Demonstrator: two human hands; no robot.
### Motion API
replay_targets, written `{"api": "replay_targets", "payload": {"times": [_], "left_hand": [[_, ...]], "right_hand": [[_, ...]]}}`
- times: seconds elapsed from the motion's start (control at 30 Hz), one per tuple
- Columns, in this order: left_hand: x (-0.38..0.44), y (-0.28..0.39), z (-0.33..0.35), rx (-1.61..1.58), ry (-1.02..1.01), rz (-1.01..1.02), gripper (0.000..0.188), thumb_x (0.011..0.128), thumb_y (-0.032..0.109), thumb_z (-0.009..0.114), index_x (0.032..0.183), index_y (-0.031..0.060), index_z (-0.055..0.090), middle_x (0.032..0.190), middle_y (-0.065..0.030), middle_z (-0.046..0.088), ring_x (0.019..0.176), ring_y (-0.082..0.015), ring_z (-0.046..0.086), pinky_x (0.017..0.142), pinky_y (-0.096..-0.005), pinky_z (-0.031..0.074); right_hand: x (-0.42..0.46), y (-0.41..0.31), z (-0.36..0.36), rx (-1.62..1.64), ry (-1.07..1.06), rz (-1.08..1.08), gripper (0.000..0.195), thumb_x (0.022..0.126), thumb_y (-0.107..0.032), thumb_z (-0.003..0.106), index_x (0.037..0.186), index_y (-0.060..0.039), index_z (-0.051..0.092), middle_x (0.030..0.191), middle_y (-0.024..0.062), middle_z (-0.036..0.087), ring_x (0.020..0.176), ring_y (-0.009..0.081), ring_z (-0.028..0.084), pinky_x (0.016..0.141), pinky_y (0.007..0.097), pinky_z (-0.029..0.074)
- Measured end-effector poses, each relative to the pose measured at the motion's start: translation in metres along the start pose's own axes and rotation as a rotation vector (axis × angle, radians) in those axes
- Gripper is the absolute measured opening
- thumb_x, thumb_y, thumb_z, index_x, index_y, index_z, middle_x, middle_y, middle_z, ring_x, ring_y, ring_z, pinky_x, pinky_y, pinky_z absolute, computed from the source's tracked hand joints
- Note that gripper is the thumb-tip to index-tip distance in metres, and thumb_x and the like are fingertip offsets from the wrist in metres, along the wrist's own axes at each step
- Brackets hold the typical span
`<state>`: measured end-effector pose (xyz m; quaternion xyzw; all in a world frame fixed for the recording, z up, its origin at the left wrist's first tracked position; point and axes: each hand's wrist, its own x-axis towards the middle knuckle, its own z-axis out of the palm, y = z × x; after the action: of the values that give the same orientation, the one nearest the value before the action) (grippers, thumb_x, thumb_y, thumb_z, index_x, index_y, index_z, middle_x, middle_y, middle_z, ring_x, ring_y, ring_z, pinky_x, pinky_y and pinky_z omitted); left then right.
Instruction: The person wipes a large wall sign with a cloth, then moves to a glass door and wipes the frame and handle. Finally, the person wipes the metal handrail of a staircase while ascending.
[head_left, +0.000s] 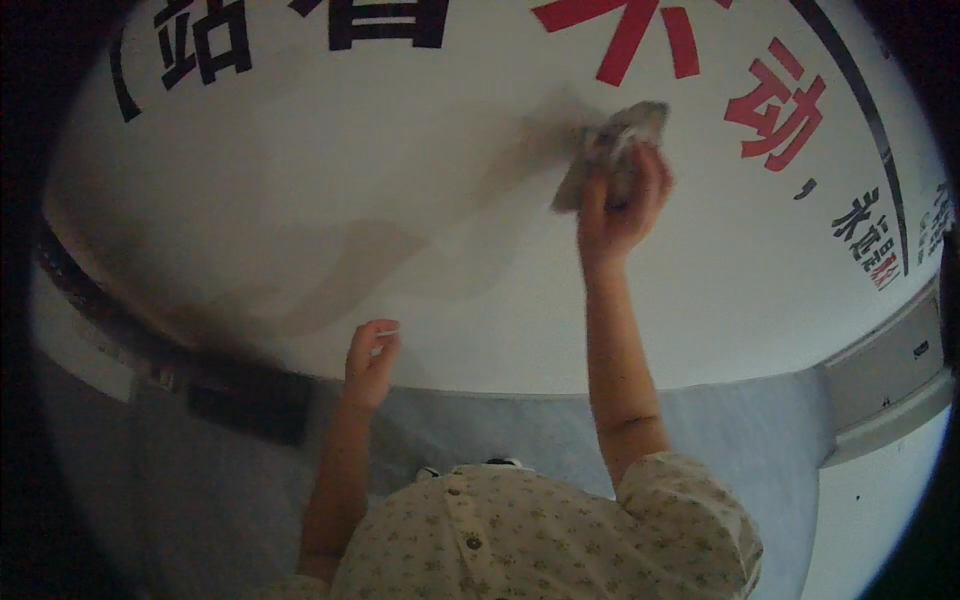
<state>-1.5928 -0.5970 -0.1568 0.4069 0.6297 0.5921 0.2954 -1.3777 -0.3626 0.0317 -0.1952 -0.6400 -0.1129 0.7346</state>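
Note:
My right hand (626, 202) presses a crumpled grey-brown cloth (626, 124) against a white wall (450, 165). The cloth lies just below large red lettering (645, 37) and casts a soft shadow to its left. Lower down and to the left, my left hand (373, 360) is raised before the wall's bottom part. Its fingers are loosely curled, with small gaps between them, and no held object can be made out.
Black lettering (386, 26) runs along the wall's top. A grey box-like fixture (885, 367) stands at the right wall. To the left, a dark rectangular object (247, 409) lies near the wall's foot. Grey-blue floor (750, 427) shows beneath, with shoe tips (502, 463) past my patterned shirt.

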Motion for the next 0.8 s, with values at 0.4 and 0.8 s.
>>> {"api": "replay_targets", "payload": {"times": [0.4, 0.8], "left_hand": [[0.019, 0.045, 0.033, -0.016, 0.02, 0.112, 0.038, 0.096, 0.017, 0.061, 0.132, 0.0102, 0.052, 0.123, -0.0071, 0.058, 0.1, -0.0165, 0.056, 0.088, -0.0342, 0.047], [0.039, 0.077, 0.065, -0.139, 0.105, 0.211, 0.05, 0.095, 0.013, 0.061, 0.14, 0.0095, 0.042, 0.122, -0.0104, 0.056, 0.096, -0.0134, 0.054, 0.084, -0.029, 0.046]], "right_hand": [[-0.052, -0.001, 0.036, -0.101, -0.631, -0.564, 0.044, 0.075, -0.01, 0.063, 0.119, -0.0164, 0.068, 0.144, 0.0159, 0.051, 0.11, 0.0296, 0.056, 0.088, 0.0441, 0.047], [-0.068, 0.007, 0.061, 0.043, -0.695, -0.969, 0.03, 0.075, -0.021, 0.064, 0.103, -0.0145, 0.075, 0.132, 0.006, 0.062, 0.115, 0.0244, 0.05, 0.087, 0.0381, 0.046]]}}
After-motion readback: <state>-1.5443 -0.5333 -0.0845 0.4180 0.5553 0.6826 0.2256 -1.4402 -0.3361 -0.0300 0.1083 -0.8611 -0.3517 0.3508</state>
